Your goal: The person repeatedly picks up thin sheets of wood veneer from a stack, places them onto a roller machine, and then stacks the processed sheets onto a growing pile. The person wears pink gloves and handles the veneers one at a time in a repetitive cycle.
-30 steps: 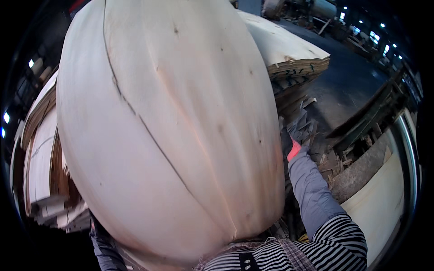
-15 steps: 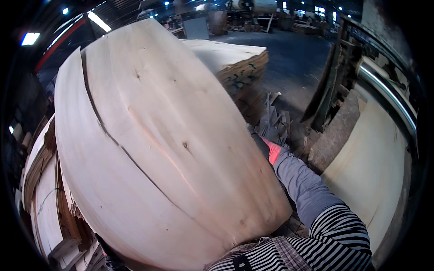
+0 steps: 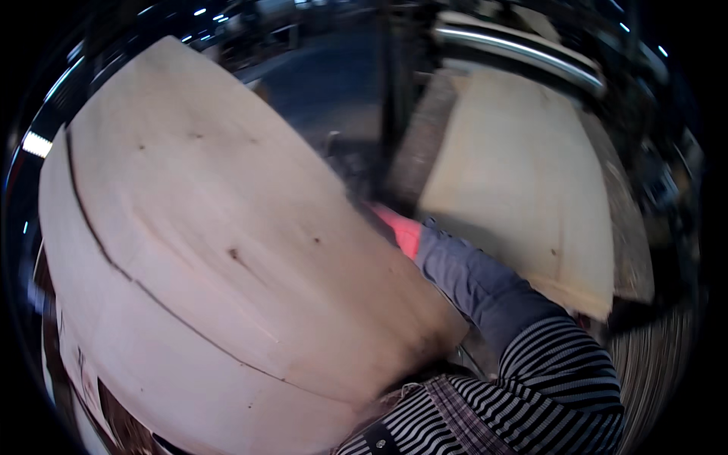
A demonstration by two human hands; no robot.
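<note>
A large pale wood veneer sheet (image 3: pixel 227 227) with small knots fills the left and middle of the head view, tilted up in front of me. A long dark split runs down its left part. My right hand (image 3: pixel 398 230), in a pink-red glove, grips the sheet's right edge; its fingertips are blurred and partly hidden at the edge. Of my left hand, at most a dark sliver shows at the sheet's lower left edge, and its fingers are hidden. Another pale veneer sheet (image 3: pixel 523 182) lies to the right, beyond my right forearm.
A shiny metal roller (image 3: pixel 523 53) spans the far end of the sheet on the right. That sheet lies on a brown, rough-surfaced board (image 3: pixel 633 250). A stack with layered edges (image 3: pixel 652 364) stands at the lower right. More wood pieces (image 3: pixel 121 417) show below the held sheet at the left.
My view has turned right, bringing the roller and the lying sheet towards the middle. The held veneer sheet has swung along, still in my right hand. The stack behind it has left sight.
</note>
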